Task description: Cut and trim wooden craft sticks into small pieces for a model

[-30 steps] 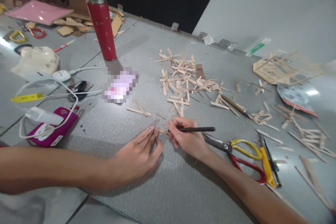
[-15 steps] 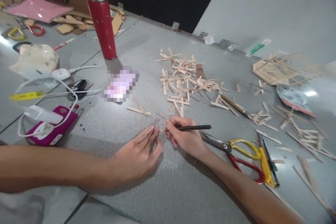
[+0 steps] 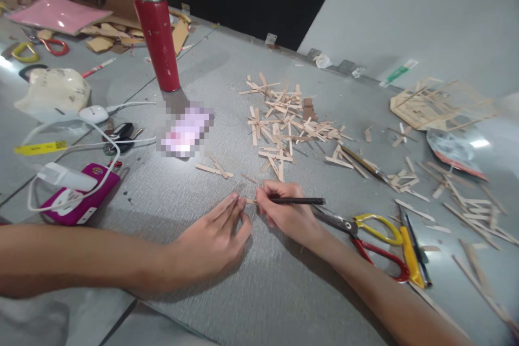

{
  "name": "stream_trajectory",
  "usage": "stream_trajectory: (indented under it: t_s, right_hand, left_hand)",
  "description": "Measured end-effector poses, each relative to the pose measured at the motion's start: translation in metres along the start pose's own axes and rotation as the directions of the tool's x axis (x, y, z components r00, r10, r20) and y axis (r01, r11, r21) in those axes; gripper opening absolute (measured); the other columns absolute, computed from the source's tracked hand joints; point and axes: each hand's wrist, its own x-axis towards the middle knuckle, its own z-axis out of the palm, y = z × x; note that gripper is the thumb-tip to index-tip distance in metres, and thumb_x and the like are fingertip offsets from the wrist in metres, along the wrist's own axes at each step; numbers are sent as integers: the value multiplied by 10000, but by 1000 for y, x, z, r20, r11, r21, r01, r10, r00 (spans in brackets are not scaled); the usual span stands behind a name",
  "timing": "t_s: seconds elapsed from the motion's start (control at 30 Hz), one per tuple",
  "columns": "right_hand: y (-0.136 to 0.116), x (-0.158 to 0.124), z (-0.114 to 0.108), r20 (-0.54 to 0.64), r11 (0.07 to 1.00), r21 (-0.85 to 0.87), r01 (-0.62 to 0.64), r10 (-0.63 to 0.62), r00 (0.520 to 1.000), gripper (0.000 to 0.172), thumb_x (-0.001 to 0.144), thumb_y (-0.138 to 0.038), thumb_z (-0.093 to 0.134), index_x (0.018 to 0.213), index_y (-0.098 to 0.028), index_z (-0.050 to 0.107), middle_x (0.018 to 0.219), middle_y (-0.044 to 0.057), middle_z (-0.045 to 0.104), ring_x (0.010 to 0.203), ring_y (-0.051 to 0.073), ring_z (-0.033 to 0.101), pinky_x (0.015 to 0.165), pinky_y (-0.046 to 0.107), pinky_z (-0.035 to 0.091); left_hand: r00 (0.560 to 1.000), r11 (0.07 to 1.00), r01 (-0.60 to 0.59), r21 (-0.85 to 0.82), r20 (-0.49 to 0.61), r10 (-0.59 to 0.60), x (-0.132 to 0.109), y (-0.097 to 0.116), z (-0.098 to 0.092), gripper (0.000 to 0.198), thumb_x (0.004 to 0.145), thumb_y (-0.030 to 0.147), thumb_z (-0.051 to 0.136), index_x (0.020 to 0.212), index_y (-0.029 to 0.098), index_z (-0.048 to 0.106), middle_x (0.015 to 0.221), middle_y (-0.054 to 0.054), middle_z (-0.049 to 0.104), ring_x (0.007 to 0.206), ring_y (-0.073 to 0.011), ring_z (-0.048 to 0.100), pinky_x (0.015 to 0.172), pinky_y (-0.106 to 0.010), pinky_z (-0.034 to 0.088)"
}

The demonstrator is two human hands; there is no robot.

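Observation:
My left hand (image 3: 217, 240) rests on the grey table, its fingertips pressed together on the end of a small wooden stick piece (image 3: 250, 201). My right hand (image 3: 287, 213) grips a slim black pen (image 3: 300, 200) in a writing hold, the pen lying nearly level. Fingers hide its tip, close to the small piece. Just beyond the right fingers lies a thin wooden sliver (image 3: 248, 178). Scissors (image 3: 348, 227) with one yellow and one red handle lie beside my right forearm, blades partly behind the wrist.
Beyond my hands lies a pile of wooden sticks (image 3: 284, 113). A red flask (image 3: 157, 43) stands at the back left, near a blurred phone (image 3: 186, 132) and a purple power bank (image 3: 81, 194) with white cables. At right are a yellow-handled cutter (image 3: 411, 257) and a wooden stick frame (image 3: 438, 102).
The rear end of the pen has dipped slightly, and my right hand has shifted a little. My left hand stays in place.

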Motion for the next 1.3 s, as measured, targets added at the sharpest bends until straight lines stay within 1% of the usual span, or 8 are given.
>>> stream_trajectory:
  t_s: [0.1,0.2,0.3,0.4,0.63,0.93,1.17,1.3]
  right_hand:
    - [-3,0,-1,5,1000,12,-14,14,1000,399,962,-294,556,572,-219,513,437,-50,517,377,84,481,439,230,369]
    - [0,0,-1,9,999,37,-35,35,999,374,944,-283,573,579,-218,518,438,-52,527,368,83,492,419,217,370]
    - [7,1,1,6,995,72,-71,71,997,373,952,-323,564,597,-223,517,425,-51,539,320,84,474,365,210,339]
    - [13,2,4,-29,992,102,-79,83,996,406,971,-388,542,600,-227,502,431,-45,543,302,83,468,340,207,314]
    - [12,4,8,-45,991,126,-44,50,998,432,954,-448,577,591,-222,512,458,-37,559,328,83,497,386,216,373]
    - [11,4,7,-53,993,109,-32,38,998,469,943,-500,602,575,-227,496,437,-43,534,318,81,463,375,225,350]
    - [6,2,6,-52,999,33,0,1,999,465,970,-415,561,553,-225,483,423,-54,466,375,81,409,415,238,321]
    - [2,0,3,-23,1000,-3,14,-14,1000,450,981,-375,547,562,-220,498,446,-47,487,410,91,434,449,245,341]
  left_hand:
    - [1000,1000,-4,-16,-2,3,0,0,-1,381,957,278,568,1194,-21,568,1287,-337,662,1281,-361,641,1223,-454,329]
    - [1000,1000,-7,-12,1,7,1,-1,-2,383,940,267,584,1192,-22,571,1289,-334,663,1279,-362,642,1212,-444,352]
    - [1000,1000,-14,-5,-2,14,1,-1,-2,396,920,260,580,1193,-26,577,1297,-329,661,1276,-373,643,1190,-442,385]
    - [1000,1000,-22,1,5,22,1,-1,-2,386,912,260,577,1180,-17,587,1283,-314,676,1268,-373,649,1189,-440,392]
    - [1000,1000,-11,28,-11,11,1,0,-1,381,904,256,580,1176,-12,587,1288,-315,672,1260,-363,657,1190,-430,389]
    - [1000,999,-16,29,-10,16,2,-1,-2,388,904,280,567,1169,-4,584,1269,-308,686,1252,-368,661,1180,-431,398]
    - [1000,999,-3,39,-19,3,1,0,1,393,933,307,566,1182,3,583,1275,-298,688,1254,-351,662,1200,-435,380]
    - [1000,999,-6,51,-10,7,1,0,0,387,939,291,560,1188,-4,588,1283,-296,685,1255,-350,662,1192,-443,395]
